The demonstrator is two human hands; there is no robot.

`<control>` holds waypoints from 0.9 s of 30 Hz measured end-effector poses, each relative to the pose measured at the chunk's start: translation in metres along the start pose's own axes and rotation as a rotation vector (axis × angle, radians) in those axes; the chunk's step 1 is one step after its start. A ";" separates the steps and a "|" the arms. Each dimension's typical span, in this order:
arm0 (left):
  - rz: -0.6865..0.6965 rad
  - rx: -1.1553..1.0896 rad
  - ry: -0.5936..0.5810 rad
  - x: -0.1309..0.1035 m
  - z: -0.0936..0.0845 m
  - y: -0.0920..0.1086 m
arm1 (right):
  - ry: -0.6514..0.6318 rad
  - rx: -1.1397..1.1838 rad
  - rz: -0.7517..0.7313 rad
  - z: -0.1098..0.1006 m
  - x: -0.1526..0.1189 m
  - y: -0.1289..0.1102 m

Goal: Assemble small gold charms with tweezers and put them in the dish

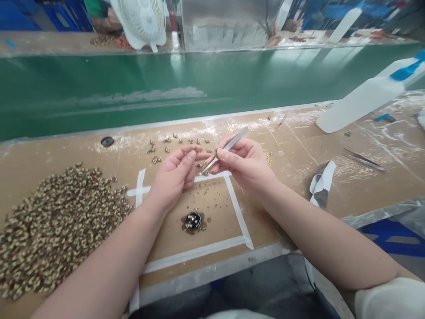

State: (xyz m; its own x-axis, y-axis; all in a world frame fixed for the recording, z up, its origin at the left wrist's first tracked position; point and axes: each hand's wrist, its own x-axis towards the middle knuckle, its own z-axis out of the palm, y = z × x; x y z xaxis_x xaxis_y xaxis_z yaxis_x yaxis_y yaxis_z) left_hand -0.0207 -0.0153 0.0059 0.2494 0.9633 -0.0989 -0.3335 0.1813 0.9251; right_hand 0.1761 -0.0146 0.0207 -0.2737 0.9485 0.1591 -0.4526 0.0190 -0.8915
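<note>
My right hand [247, 165] grips metal tweezers [237, 137], their tips pointing down and left toward my other hand. My left hand [175, 173] is closed in a pinch, thumb against the fingers; whatever it may hold is too small to make out. Both hands hover close together over the wooden table [265, 221]. Below them, a small round black dish [193, 220] with pale bits in it sits on a wet, stained patch. Beyond my left hand, several small brass-coloured parts [167, 149] stand in loose rows.
A large heap of small brass-coloured parts [63, 226] covers the left side. White tape [199, 254] frames the dish. To the right lie a crumpled wrapper [322, 184], another pair of tweezers [365, 160] and a tilted white bottle [361, 104]. A green belt [116, 93] runs behind.
</note>
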 end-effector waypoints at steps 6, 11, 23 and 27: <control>0.096 0.057 0.076 0.003 -0.002 -0.004 | -0.341 -0.430 -0.024 0.011 -0.017 -0.007; 0.170 0.097 0.102 0.003 -0.001 -0.007 | -0.455 -0.779 -0.194 0.011 -0.022 0.000; 0.144 0.092 0.152 0.006 -0.004 -0.010 | -0.596 -0.919 -0.282 0.008 -0.023 0.011; 0.125 0.087 0.162 0.006 -0.002 -0.009 | -0.573 -0.937 -0.275 0.009 -0.024 0.011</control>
State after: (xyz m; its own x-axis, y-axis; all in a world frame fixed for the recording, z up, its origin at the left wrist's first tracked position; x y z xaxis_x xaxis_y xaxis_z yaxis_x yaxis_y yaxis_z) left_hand -0.0177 -0.0108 -0.0040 0.0589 0.9977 -0.0325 -0.2715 0.0474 0.9613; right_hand 0.1703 -0.0395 0.0111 -0.7204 0.5960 0.3545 0.1912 0.6621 -0.7246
